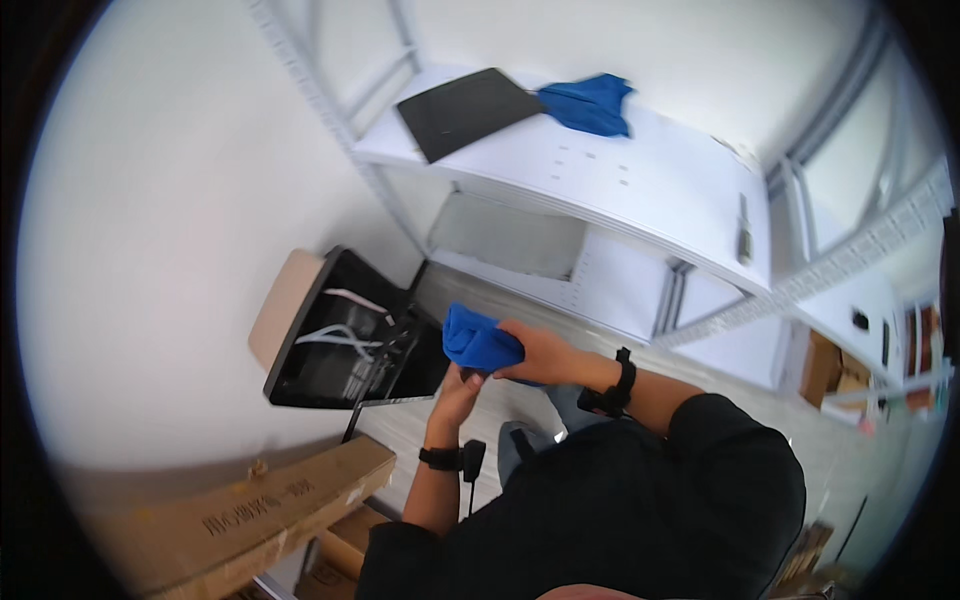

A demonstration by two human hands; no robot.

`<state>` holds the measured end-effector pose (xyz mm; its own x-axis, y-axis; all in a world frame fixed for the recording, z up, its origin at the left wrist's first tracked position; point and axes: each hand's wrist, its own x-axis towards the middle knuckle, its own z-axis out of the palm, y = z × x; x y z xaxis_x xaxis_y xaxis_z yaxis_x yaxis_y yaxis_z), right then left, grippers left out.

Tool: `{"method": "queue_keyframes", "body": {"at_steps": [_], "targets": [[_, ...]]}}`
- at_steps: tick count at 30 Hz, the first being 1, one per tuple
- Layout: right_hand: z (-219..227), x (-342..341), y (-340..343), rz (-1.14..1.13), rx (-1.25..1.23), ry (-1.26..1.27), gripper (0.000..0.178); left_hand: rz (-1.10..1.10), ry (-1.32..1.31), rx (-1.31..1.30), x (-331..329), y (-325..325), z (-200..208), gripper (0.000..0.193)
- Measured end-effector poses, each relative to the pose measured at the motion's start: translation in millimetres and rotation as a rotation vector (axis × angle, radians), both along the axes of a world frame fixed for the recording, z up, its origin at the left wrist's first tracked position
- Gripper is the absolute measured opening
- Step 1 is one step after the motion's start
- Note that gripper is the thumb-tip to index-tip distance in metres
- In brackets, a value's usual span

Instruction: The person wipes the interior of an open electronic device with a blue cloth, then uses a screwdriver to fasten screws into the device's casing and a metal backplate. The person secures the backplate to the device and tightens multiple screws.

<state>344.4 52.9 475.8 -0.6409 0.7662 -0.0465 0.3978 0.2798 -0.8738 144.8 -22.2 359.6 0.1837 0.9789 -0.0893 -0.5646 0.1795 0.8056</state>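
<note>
A bunched bright blue cloth (480, 340) is held up in front of my body, between both hands. My right hand (537, 352) is closed on its right side, with the thumb below. From beneath, the fingers of my left hand (460, 392) close on the bundle's lower edge. Something small and dark shows between the left fingers and the cloth; what it is I cannot make out. Each wrist wears a black strap with a small dark unit.
Ahead stands a white metal shelf (680, 190) bearing a black flat panel (465, 112), another blue cloth (590, 104) and a slim tool (743, 235). To the left, a black open bin (330, 335) holds cables. A long cardboard box (250, 515) lies at the lower left.
</note>
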Motion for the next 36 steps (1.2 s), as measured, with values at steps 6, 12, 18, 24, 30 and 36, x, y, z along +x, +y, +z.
{"method": "queue_keyframes", "body": {"at_steps": [6,12,18,24,30,36], "targets": [[28.2,104.4,5.5,-0.28,0.117,-0.022,0.073,-0.211,0.276,0.077,104.1,71.9,81.7,0.073],[41.0,221.4,31.4,-0.693,0.475,0.072,0.094,-0.296,0.259,-0.024,228.9,147.9,115.4,0.052],[48.7,322.4,76.2,-0.655,0.017,0.254,0.109,-0.336,0.2,-0.158,354.3,228.4,145.2,0.057],[-1.5,372.2,148.1,-0.949,0.18,0.129,0.08,-0.239,0.594,0.007,405.9,249.0,113.6,0.075],[-26.8,396.6,172.8,-0.857,0.286,-0.159,0.054,-0.175,1.159,0.64,428.5,255.9,82.3,0.067],[-21.1,435.3,153.8,-1.014,0.388,-0.495,0.057,-0.252,1.429,0.677,446.9,260.4,83.8,0.065]]}}
